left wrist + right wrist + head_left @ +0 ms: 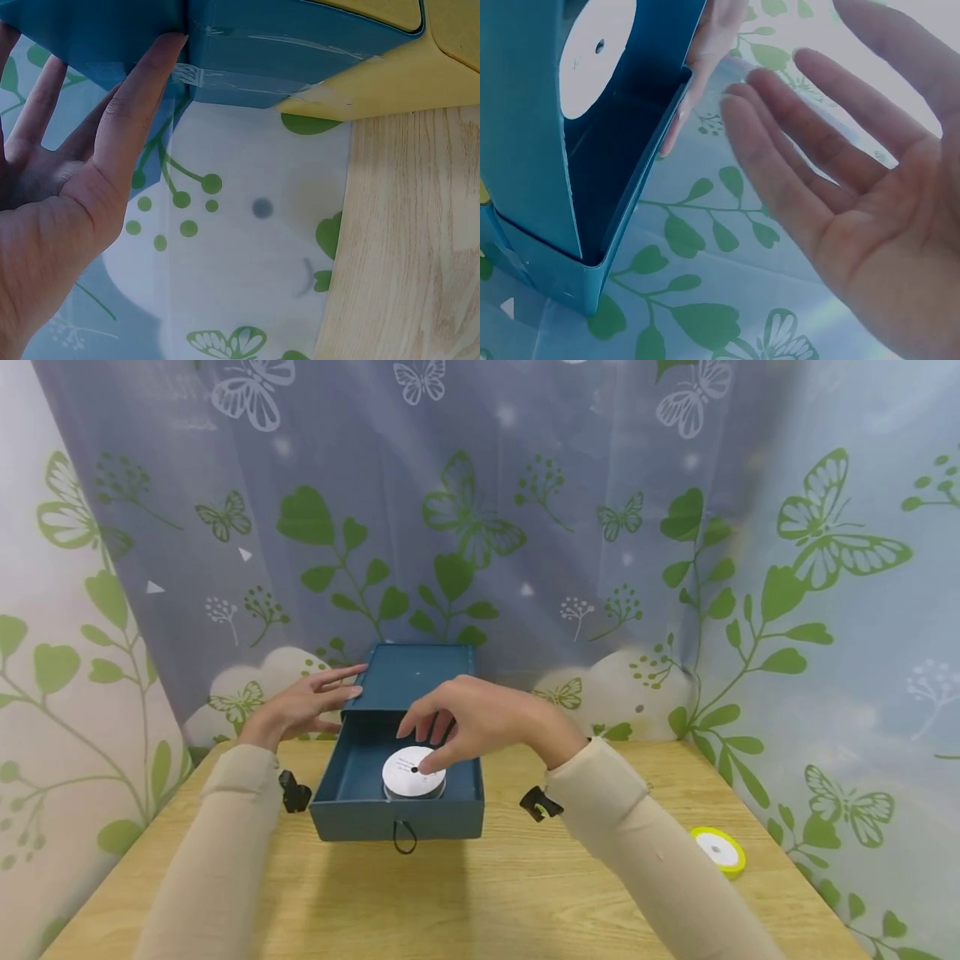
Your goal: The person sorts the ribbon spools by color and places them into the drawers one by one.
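Observation:
A dark blue drawer box [420, 675] stands on the table with its drawer [397, 820] pulled out toward me; a small dark loop hangs from the drawer's front. Inside the drawer lies a spool [405, 783] with a white label face and a dark centre hole. My left hand [300, 703] rests on the box's left side, fingers extended; in the left wrist view its thumb [139, 112] lies along the blue wall. Above the drawer is my right hand [480, 720], its thumb overlapping the spool in the head view. The right wrist view shows its fingers [817, 150] spread and loosely bent, holding nothing.
A yellow-rimmed spool [720, 852] with a white face lies at the table's right, beside my right sleeve. Behind the wooden table [540, 877] hangs a curtain [525, 527] printed with leaves and butterflies. Yellow surfaces [450, 45] adjoin the box in the left wrist view.

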### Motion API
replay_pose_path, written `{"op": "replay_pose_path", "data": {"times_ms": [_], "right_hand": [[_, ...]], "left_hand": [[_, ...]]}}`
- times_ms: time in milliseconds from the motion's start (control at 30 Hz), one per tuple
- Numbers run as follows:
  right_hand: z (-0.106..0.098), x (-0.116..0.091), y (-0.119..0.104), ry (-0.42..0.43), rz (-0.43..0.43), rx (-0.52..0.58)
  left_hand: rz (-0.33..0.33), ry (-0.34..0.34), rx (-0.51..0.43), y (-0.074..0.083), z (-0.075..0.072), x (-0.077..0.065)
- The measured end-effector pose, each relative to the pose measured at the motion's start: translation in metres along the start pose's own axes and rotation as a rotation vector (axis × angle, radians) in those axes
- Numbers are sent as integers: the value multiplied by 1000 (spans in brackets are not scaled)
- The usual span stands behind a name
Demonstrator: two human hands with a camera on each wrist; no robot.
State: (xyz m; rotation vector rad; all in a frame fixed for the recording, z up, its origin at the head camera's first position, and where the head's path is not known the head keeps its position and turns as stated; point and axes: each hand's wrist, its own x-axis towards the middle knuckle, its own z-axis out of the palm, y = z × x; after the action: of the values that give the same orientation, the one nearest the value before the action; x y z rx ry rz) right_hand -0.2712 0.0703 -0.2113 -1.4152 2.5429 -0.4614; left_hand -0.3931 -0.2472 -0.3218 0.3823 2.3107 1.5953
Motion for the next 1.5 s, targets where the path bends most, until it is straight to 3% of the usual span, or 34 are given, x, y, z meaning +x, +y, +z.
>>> {"op": "replay_pose_path", "data": {"times_ms": [167, 500, 767, 1133, 1333, 1500], "right_hand": [[7, -10, -3, 79, -67, 39], [35, -25, -6, 157, -175, 99], [58, -33, -10, 159, -124, 168], [91, -26, -16, 232, -78, 72], [110, -27, -13, 330, -110, 24], [125, -29, -11, 453, -62, -30]], "left_hand": [[3, 8, -5, 0, 0, -1], [7, -2, -17, 0, 0, -2], [21, 2, -15, 0, -1, -2], [14, 2, -21, -3, -1, 0], [23, 1, -16, -3, -2, -1], [27, 3, -13, -1, -1, -3]]}}
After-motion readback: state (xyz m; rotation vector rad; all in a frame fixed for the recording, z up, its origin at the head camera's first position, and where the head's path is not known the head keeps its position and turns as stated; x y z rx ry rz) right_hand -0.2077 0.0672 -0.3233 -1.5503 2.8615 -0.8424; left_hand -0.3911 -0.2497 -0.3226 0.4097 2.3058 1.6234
